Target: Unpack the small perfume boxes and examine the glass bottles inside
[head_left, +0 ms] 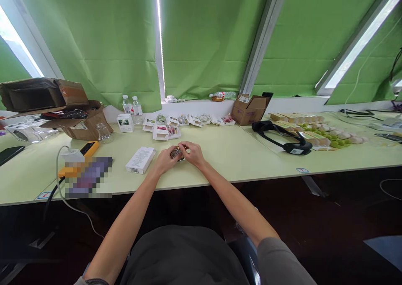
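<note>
My left hand (166,159) and my right hand (192,153) meet over the pale green table (238,159), near its front edge. Both close their fingers round a small, round, glassy object (176,153) held between them; its details are too small to make out. A white rectangular box (140,160) lies flat just left of my left hand. Behind my hands stand several small open white boxes (161,132) with round glass ornaments (161,118) in a row.
Open cardboard boxes sit at the far left (78,124) and at the back (248,109). Two water bottles (132,107) stand by the curtain. A black headset (282,136) and rows of green and white balls (336,138) lie to the right. A yellow device (84,151) with a white charger lies left.
</note>
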`<state>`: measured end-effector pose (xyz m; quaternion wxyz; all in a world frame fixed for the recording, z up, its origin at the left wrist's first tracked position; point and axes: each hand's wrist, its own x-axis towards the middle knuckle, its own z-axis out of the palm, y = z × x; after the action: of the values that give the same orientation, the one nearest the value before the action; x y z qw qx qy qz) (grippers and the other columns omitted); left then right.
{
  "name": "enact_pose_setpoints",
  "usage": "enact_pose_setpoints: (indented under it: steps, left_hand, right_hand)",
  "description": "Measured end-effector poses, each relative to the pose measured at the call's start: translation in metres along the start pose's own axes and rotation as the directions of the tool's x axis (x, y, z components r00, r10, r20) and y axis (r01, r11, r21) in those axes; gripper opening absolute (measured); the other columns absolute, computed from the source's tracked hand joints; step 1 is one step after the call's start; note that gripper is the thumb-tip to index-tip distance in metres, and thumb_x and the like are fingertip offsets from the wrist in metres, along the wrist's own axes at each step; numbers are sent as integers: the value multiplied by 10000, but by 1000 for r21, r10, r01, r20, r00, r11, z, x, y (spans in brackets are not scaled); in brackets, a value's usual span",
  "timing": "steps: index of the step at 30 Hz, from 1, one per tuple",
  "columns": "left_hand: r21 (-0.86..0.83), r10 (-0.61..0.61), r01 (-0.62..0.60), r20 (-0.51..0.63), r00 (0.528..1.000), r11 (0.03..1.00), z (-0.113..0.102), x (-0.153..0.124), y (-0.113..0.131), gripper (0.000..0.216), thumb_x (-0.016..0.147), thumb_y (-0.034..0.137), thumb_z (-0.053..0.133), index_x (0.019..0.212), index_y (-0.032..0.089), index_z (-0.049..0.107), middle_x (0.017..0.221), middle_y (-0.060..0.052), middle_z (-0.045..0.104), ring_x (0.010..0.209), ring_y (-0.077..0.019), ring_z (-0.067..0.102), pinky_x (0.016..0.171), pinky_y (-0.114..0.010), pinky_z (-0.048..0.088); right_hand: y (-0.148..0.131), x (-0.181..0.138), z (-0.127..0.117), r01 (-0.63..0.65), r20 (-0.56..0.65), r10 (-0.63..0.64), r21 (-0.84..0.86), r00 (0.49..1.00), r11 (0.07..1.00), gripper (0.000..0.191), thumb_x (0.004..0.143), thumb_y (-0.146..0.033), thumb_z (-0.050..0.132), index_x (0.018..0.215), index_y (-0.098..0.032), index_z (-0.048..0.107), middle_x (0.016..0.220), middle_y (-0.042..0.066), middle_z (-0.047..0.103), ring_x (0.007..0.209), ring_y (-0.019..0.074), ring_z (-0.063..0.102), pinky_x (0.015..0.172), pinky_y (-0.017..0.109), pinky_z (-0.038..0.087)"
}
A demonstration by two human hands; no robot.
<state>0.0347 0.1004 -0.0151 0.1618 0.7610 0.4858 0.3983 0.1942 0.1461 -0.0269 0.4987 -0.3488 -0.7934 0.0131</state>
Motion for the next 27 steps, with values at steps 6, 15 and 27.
enact_pose_setpoints:
  steps: [6, 15, 27]
  left_hand:
    - [-2, 9, -9, -6, 1000, 1000, 0, 0, -2, 293, 841, 409, 527, 1049, 236, 643, 937, -53, 707, 786, -200, 627, 675, -278, 456]
    - [10, 4, -4, 0, 1000, 1000, 1, 0, -1, 287, 843, 401, 525, 1032, 218, 638, 917, -58, 709, 774, -194, 627, 682, -273, 457]
    - [34, 6, -6, 3, 1000, 999, 0, 0, 0, 311, 850, 430, 509, 1036, 217, 638, 839, -43, 690, 670, -173, 573, 608, -260, 406]
  right_hand:
    - [2, 0, 1, -6, -6, 6, 8, 1000, 1000, 245, 920, -340, 477, 958, -211, 683, 894, 40, 735, 775, 171, 685, 745, 264, 527]
    - [1, 0, 0, 34, 7, -34, 10, 999, 999, 248, 920, -294, 499, 1081, -249, 681, 994, 18, 730, 873, 164, 688, 779, 257, 533]
    - [3, 0, 3, 50, -58, -47, 66, 997, 997, 203, 897, -316, 546, 978, -238, 715, 948, 31, 730, 855, 175, 681, 766, 269, 535]
